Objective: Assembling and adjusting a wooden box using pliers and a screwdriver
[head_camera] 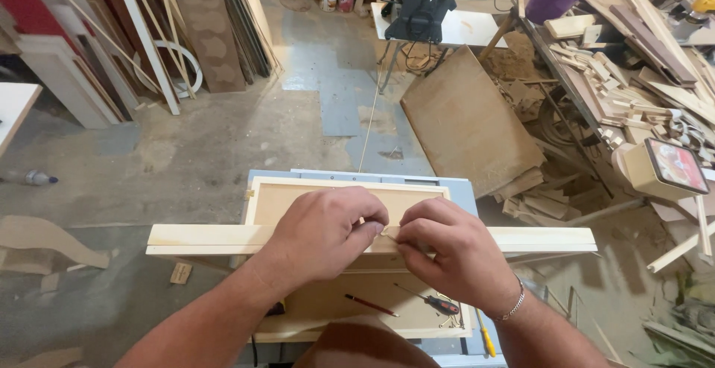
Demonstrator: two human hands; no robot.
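Both hands meet over a long pale wood strip (pixel 223 238) lying across a framed panel (pixel 313 197) on the counter (pixel 465 197). The left hand (pixel 324 230) and right hand (pixel 447 252) pinch something small between their fingers (pixel 372 232). A red pencil (pixel 371 305) and screwdriver (pixel 436 303) lie just below.

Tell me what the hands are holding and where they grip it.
Both hands, left hand and right hand, pinch something small at the long wooden strip's middle; what exactly, cannot be told.

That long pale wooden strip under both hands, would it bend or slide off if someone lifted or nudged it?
The long wooden strip looks straight and thin, so probably stiff yet light. It overhangs the framed panel on both sides, so a push at one end would likely pivot it. The left hand and right hand rest on its middle.
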